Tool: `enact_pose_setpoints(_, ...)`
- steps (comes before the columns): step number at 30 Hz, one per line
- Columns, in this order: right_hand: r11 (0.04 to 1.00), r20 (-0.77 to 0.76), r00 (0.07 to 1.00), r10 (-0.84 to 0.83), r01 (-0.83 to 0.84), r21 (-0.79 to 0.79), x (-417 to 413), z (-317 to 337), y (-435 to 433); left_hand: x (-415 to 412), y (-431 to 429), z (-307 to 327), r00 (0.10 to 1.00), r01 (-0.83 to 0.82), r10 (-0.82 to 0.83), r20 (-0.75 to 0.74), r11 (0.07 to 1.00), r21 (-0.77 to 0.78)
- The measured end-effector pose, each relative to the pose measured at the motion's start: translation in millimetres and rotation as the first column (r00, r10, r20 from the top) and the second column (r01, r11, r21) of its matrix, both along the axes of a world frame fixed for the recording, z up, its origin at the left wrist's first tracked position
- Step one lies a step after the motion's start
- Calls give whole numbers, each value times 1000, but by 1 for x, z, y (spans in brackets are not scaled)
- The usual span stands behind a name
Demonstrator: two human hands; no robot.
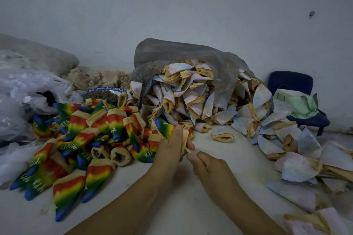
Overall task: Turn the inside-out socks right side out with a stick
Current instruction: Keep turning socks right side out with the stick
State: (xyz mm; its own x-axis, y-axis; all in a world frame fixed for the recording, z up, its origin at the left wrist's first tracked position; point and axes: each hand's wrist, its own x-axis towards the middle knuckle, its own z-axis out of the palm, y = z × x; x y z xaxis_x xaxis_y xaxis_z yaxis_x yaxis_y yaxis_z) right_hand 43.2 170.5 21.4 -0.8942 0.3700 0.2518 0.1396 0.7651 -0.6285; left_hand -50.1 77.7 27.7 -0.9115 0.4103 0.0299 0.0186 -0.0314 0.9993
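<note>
My left hand [172,147] grips a rainbow-coloured sock [164,129] by its tan cuff, just above the table's middle. My right hand [207,165] sits close beside it with curled fingers, its thumb and forefinger pinching near the cuff's lower end; what it holds is hidden. A heap of rainbow socks [80,145], right side out, covers the table's left. Pale inside-out socks [193,99] spill from a grey plastic bag [172,51] at the back. No stick is visible.
More pale socks [298,160] lie scattered along the right of the white table [172,206]. Clear plastic bags [24,89] are piled at far left, with a patterned bowl [104,93] behind the rainbow heap. A dark blue chair [292,84] stands at back right against the wall.
</note>
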Motion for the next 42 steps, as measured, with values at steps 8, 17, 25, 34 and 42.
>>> enact_pose_setpoints(8, 990, 20, 1000, 6, -9, 143, 7, 9, 9, -3, -5, -6, 991, 46, -55, 124, 996, 74)
enact_pose_setpoints(17, 890, 16, 999, 46, -48, 454, 11, 16, 32, -13, -12, -8, 932, 290, -339, 130, 910, 297)
enact_pose_setpoints(25, 855, 56, 997, 48, -70, 514, 9, 9, 25, -10, -13, -1, 907, 372, -406, 110, 897, 238)
enact_pose_setpoints(34, 982, 64, 997, -53, 40, 183, -1, -15, 0, -2, 1, 4, 974, 99, -85, 210, 993, -57)
enact_pose_setpoints(42, 984, 95, 994, 47, -63, 168, -1, -8, 16, -6, 2, 6, 963, 119, -138, 230, 988, 93)
